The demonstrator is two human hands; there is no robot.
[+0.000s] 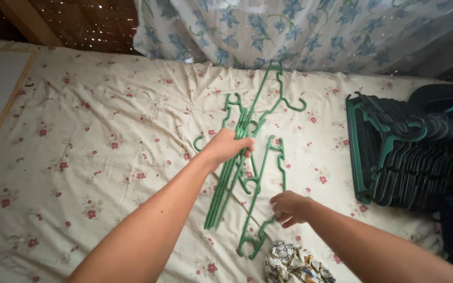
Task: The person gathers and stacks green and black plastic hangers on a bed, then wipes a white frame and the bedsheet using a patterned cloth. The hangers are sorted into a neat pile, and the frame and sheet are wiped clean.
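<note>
**Green hangers gathered on the bed, one hand clamped, one hand picking**

Centre of the frame, and the left hand point(227, 147) is wrapped around a bundle of green hangers point(237, 173), fingers curled tight over the shafts near the hook ends. The bundle runs diagonally, hooks fanning toward the upper middle of the frame, bottom bars trailing down toward the lower centre. The hooks are not lined up; they splay in different directions.

Lower down, right of centre, the right hand point(288, 207) sits over a single loose hanger point(260, 209) lying flat on the floral bedsheet point(90, 157). Its fingers are curled in and seem to pinch the bar, though the exact contact is hard to make out from this angle.

Far right of the frame, a dense stack of dark green hangers point(399, 157) lies on the bed edge. At the bottom centre, a crumpled patterned cloth point(292, 264) rests just beside the loose hanger's lower end. A blue-flowered curtain point(300, 31) hangs across the top.

The risks, as a judgement: those splayed hooks could snag each other, or catch the loose hanger's notches, and lock the bundle crooked. The left-hand grip sits high, so the long lower ends could swing and slide out. The loose hanger's end might also hook the cloth and drag it along.
</note>
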